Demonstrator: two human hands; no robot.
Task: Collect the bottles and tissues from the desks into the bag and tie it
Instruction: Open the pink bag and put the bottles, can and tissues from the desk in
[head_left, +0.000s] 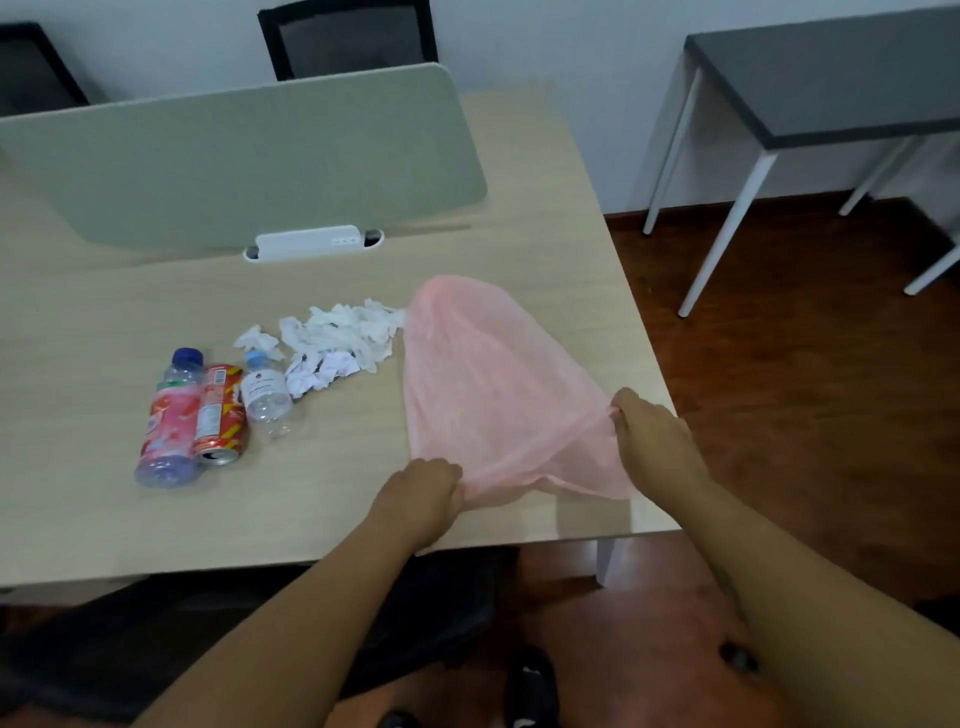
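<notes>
A thin pink plastic bag (483, 384) lies puffed up on the wooden desk (322, 499), its mouth toward me. My left hand (421, 493) pinches the near left edge of the mouth and my right hand (654, 436) pinches the right edge, holding it apart. To the left lie a pink-labelled bottle with a blue cap (169, 421), a red can (221, 415) and a small clear water bottle (265, 387), all on their sides. A heap of crumpled white tissues (337, 340) sits between the bottles and the bag, touching the bag's far left side.
A grey-green divider screen (234, 156) with a white bracket (311, 241) stands across the desk behind the items. Black chairs (348, 39) are beyond it. A dark-topped table with white legs (821, 78) stands at the right over a wooden floor. The desk's right edge is beside my right hand.
</notes>
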